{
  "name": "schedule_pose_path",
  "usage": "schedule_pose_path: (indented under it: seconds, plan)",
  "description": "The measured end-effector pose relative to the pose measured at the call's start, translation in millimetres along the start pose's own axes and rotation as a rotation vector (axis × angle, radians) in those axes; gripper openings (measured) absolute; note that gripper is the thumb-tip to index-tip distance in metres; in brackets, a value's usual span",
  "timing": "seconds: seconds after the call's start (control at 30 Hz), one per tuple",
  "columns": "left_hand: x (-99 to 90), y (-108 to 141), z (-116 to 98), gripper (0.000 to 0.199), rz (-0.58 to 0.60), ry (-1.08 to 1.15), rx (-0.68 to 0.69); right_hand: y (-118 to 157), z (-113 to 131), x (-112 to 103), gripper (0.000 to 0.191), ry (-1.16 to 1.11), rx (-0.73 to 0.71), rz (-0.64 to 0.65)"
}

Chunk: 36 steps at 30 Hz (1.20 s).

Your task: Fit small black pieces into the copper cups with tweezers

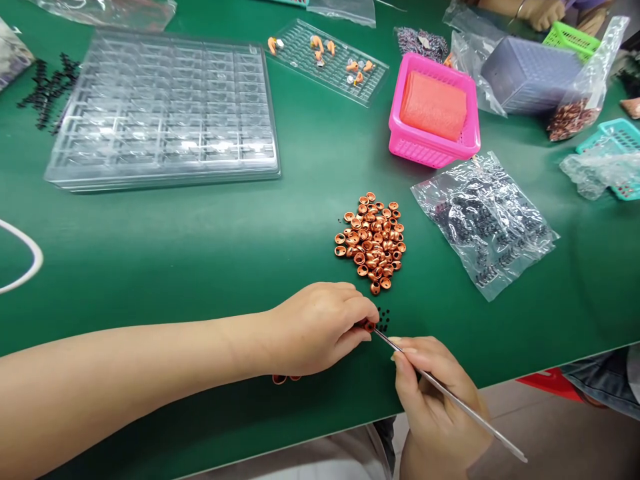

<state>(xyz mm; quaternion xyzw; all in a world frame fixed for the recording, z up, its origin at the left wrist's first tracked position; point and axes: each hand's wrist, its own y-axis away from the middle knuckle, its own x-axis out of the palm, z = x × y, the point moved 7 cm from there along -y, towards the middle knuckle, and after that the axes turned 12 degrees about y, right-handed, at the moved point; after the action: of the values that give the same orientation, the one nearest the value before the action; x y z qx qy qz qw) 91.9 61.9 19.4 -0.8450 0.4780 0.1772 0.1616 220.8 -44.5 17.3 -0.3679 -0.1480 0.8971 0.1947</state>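
Observation:
Near the table's front edge, my left hand point(320, 327) pinches a small copper-coloured cup-shaped piece point(369, 327) between thumb and fingers. My right hand point(440, 400) is closed around a thin metal rod tool point(465, 407), whose tip meets the held piece. Tiny black dot-like parts point(383, 319) lie scattered just beyond the tip. A heap of copper-coloured cup pieces point(373, 240) sits further up the green table point(200, 260). A few more such pieces point(280, 379) show partly from under my left forearm.
Clear compartment trays point(170, 113) are stacked at the back left. A small clear tray point(325, 57) carries orange parts. To the right stand a pink basket point(433, 147) with red-orange foam and a plastic bag point(485, 220) of black parts. Another person's hand point(545, 13) appears at top right.

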Motion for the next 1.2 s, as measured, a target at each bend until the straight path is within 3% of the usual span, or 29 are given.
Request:
schedule_pose_path:
  seconds: [0.23, 0.4, 1.2]
  plan:
    - [0.8, 1, 0, 0.006, 0.002, -0.017, -0.003, -2, 2, 2, 0.031, 0.015, -0.054, 0.074]
    - [1.3, 0, 1, 0.005, -0.007, -0.018, 0.000, 0, 2, 2, 0.023, 0.065, -0.039, 0.031]
    - [1.5, 0, 4, 0.006, 0.009, -0.010, -0.041, -3, 13, 0, 0.031, 0.060, -0.121, -0.019]
